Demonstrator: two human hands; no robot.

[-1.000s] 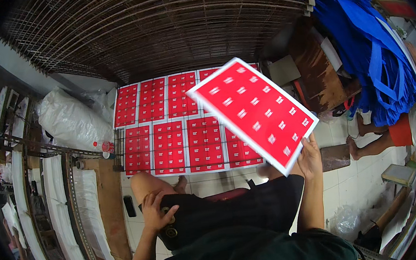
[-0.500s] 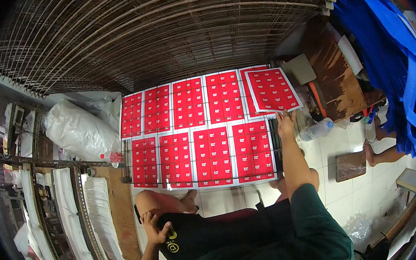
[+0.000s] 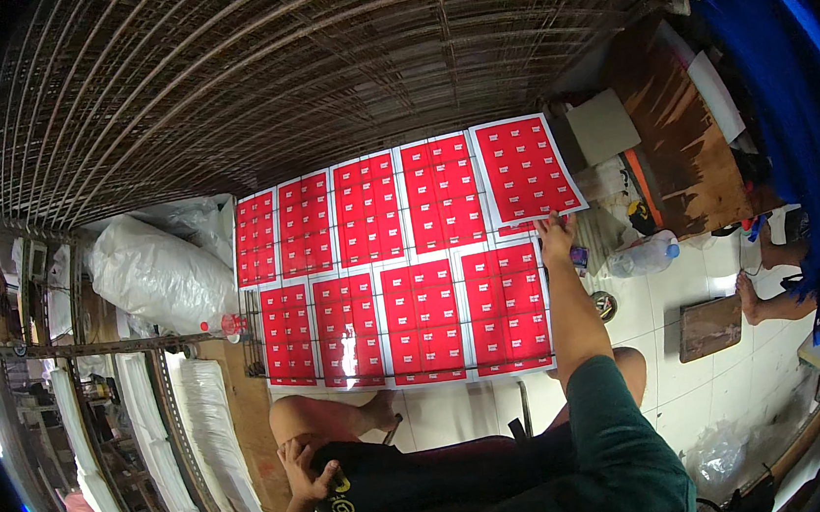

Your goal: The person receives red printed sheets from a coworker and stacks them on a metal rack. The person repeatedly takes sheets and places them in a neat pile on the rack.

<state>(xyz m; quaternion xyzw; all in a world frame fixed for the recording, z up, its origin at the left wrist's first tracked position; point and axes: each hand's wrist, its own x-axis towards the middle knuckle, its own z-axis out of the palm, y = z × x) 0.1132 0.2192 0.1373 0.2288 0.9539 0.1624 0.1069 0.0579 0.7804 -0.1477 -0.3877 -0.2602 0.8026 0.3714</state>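
My right hand grips the near edge of a red printed sheet with white borders, fingers and thumb closed on it. That sheet lies over the far right corner of the layout and mostly covers another red one beneath it. Several similar red sheets lie flat in two rows, with thin rack wires crossing over or between them. My left hand rests on my left thigh by the knee, fingers spread, holding nothing.
Raised wire racks hang in a dense stack above the far side. A plastic-wrapped bundle lies left. To the right are a torn wooden board, a plastic bottle, blue strips, a wooden block and another person's foot.
The held sheet has shifted slightly left and away, turning squarer over the sheet under it. My right hand stays on its near edge. My left hand has stayed on the thigh.
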